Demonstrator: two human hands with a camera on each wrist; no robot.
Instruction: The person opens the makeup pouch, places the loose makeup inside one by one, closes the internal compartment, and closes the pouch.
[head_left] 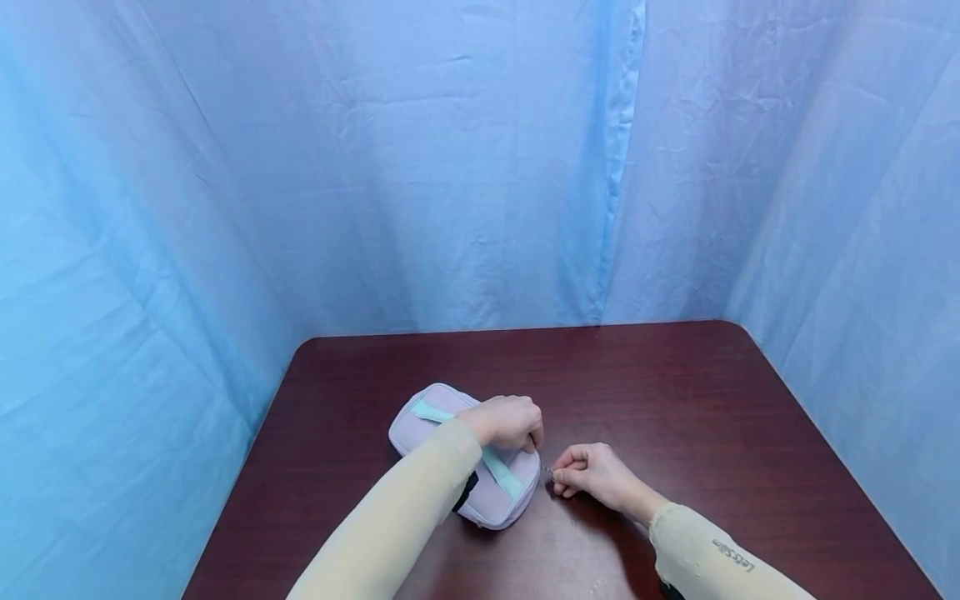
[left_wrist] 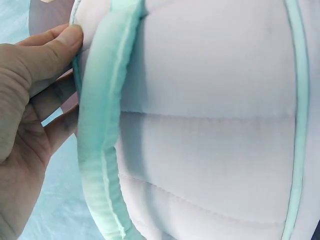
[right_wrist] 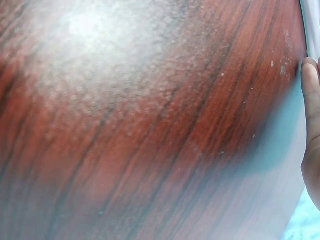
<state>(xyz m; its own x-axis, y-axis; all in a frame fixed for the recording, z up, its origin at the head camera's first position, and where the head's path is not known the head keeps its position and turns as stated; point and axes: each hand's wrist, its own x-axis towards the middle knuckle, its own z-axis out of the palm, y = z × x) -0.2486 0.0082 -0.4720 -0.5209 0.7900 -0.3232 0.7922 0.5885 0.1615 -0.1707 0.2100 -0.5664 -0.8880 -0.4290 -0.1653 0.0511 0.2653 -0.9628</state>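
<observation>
A pale lilac fabric pouch (head_left: 408, 432) with rounded corners lies on the table, a mint-green strap handle (head_left: 504, 475) running along its top. My left hand (head_left: 510, 421) reaches across it and pinches its right-hand edge between thumb and fingers. Up close in the left wrist view, the quilted pouch (left_wrist: 210, 65) has mint piping, and the handle (left_wrist: 97, 110) arches beside my left hand (left_wrist: 30, 95). Just right of the pouch, my right hand (head_left: 596, 479) pinches a small pale tab (head_left: 547, 472) at its edge; the tab's kind is unclear. Only part of the right hand (right_wrist: 312, 125) shows in the right wrist view.
The dark red-brown wooden table (head_left: 637, 375) has rounded far corners. Light blue curtains (head_left: 465, 167) hang behind it and along both sides. A dark band (head_left: 466, 492) shows under the left forearm, over the pouch.
</observation>
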